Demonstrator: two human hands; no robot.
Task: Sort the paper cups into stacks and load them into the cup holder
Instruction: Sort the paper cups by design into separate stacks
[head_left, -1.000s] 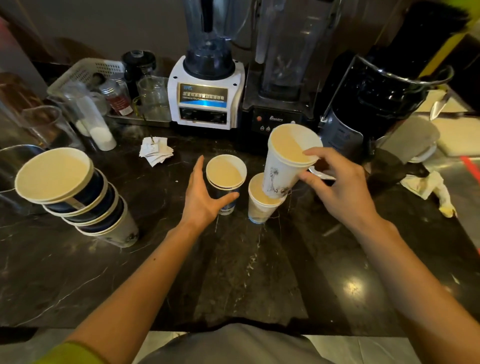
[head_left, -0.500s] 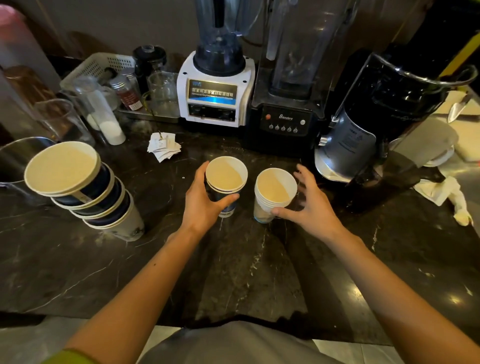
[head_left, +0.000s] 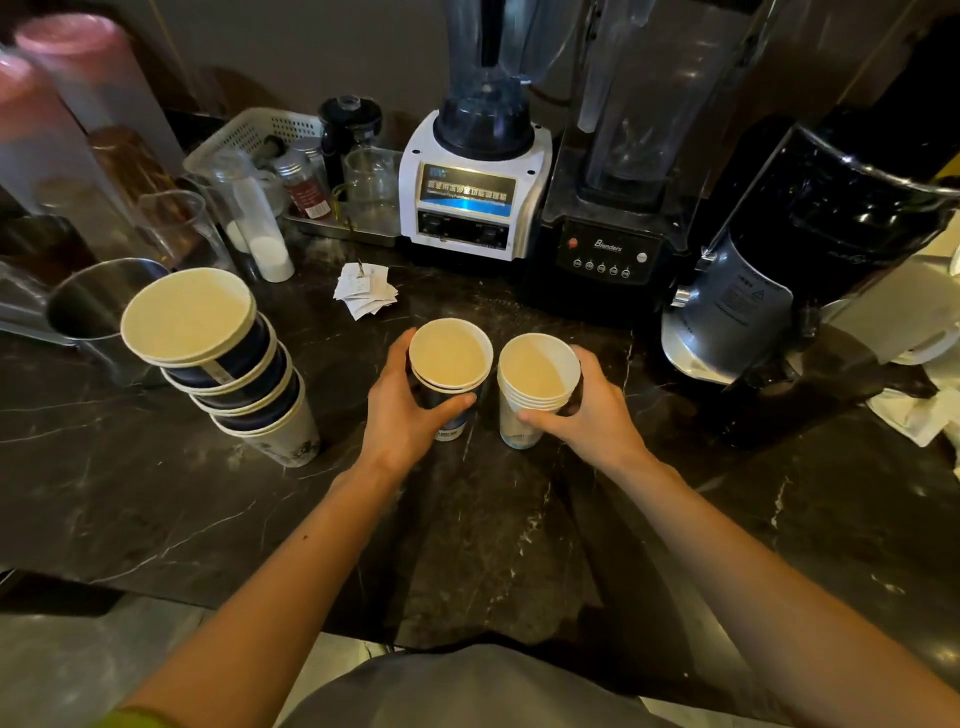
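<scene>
Two short stacks of paper cups stand upright side by side on the dark marble counter. My left hand (head_left: 402, 415) is wrapped around the dark blue cup stack (head_left: 449, 364). My right hand (head_left: 592, 415) grips the white cup stack (head_left: 537, 382) of several nested cups. A taller leaning stack of wide blue-and-white cups (head_left: 228, 364) stands apart at the left. Translucent tubes with pink tops (head_left: 62, 104), which may be the cup holder, rise at the far left.
Behind the cups stand a white blender base (head_left: 472, 192), a black blender (head_left: 613, 249) and a black grinder (head_left: 769, 270). Folded paper slips (head_left: 366, 288) lie ahead. A metal pitcher (head_left: 98, 306), glassware and a white basket (head_left: 254, 135) crowd the back left. Crumpled tissue (head_left: 914, 410) lies right.
My right hand lowered the white cup onto the white stack, nested it, then closed around that stack. My left hand kept its hold on the blue stack. The camera moved closer.
</scene>
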